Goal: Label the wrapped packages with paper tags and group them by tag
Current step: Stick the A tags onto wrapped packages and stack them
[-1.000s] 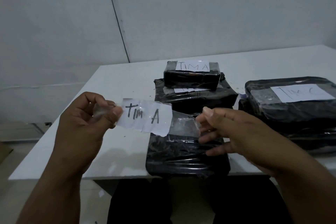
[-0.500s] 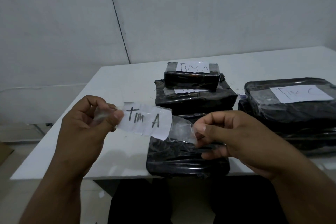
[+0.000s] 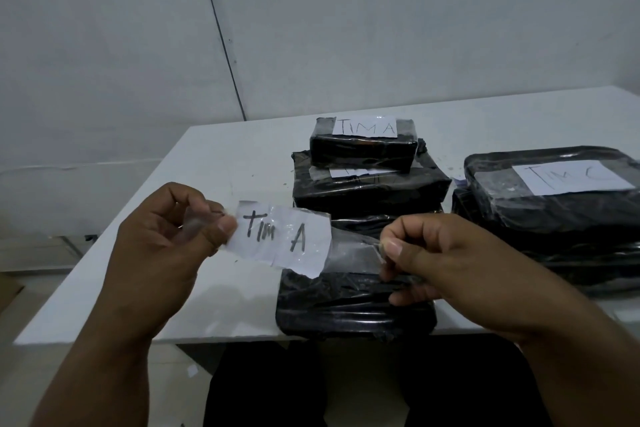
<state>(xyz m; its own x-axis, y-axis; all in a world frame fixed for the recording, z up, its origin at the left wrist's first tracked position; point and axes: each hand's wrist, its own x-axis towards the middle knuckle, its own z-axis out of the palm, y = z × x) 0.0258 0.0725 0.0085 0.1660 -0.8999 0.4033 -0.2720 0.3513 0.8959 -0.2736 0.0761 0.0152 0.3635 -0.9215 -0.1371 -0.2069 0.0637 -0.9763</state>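
Observation:
A white paper tag reading "TIM A" is stuck on a strip of clear tape and held in the air over the table. My left hand pinches the tape's left end and my right hand pinches its right end. Below the tag, at the table's front edge, lies a black wrapped package with no tag showing. Behind it stands a stack of black packages, the top one tagged "TIM A". At the right lies a pile of black packages whose top tag reads "TIM C".
The white table has bare surface on its left side and behind the stacks. A white wall rises close behind it. My dark-clothed lap shows below the front edge, and a cardboard corner sits on the floor at the far left.
My right hand's fingers have curled in and now pinch the tape's right end, where a second ago they were spread. The tag has stayed at about the same spot.

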